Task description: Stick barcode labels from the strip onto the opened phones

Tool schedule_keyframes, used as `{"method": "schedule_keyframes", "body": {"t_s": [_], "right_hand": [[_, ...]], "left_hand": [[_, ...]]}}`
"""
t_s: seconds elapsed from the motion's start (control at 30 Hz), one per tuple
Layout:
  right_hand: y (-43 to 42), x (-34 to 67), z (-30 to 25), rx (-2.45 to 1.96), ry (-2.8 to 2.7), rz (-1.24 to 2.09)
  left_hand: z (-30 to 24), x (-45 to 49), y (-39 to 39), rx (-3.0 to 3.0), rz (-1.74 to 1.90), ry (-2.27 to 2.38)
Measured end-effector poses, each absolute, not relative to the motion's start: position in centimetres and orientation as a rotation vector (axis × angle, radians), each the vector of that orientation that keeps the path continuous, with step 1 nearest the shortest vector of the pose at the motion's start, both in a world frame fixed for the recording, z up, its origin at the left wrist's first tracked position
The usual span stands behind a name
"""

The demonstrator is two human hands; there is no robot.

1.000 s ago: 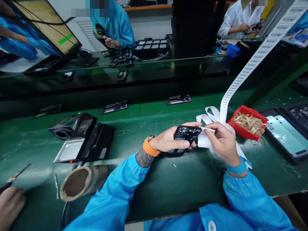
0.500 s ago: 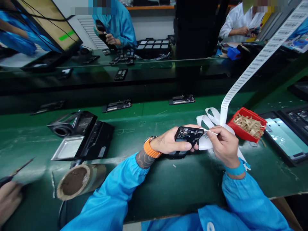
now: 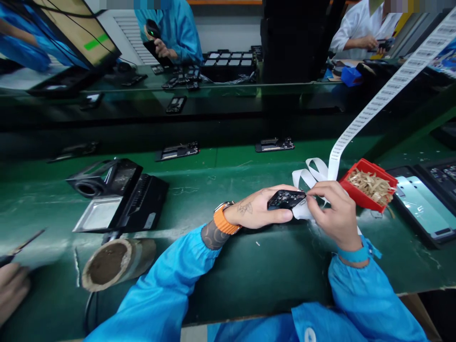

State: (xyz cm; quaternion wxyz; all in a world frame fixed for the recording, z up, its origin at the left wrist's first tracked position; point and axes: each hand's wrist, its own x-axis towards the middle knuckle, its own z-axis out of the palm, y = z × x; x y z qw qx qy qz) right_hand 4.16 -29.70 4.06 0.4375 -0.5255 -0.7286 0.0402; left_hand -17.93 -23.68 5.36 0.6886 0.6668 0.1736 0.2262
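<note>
My left hand (image 3: 258, 209) is wrapped round an opened phone (image 3: 285, 199), its thumb along the near edge. The phone has a black frame and a bare circuit board showing, and lies tilted in my grip. At its right end, the thumb and forefinger of my right hand (image 3: 335, 209) are pinched together close to the phone's corner. Whatever sits between those fingertips is too small to make out. Behind and under my hands runs a white strip of printed barcode labels (image 3: 374, 97), with loose white loops (image 3: 317, 171) curling beside it.
To the right stand a red bin (image 3: 370, 185) of brown strips and a tray with pale phone panels (image 3: 423, 204). On the left are a black device (image 3: 142, 202) and a cardboard tube (image 3: 121, 263). Another person's hand (image 3: 12, 289) holds a pointed tool at far left. Opened phones (image 3: 274, 145) lie on the green ledge.
My right hand has turned and its fingertips have come up against the phone's corner. The phone is tipped flatter, showing less of its board. The white piece by my fingers has shifted.
</note>
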Motion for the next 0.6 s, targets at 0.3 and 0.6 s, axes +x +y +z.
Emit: {"method": "schedule_keyframes", "body": {"t_s": [0.3, 0.6], "right_hand": [[-29.4, 3.8, 2.8, -1.285, -1.699, 0.202], [-30.2, -1.4, 2.4, -1.006, -0.846, 1.181]], "left_hand": [[5.0, -16.6, -24.0, 0.744, 0.357, 0.923], [5.4, -14.1, -24.9, 0.641, 0.865, 0.906]]}}
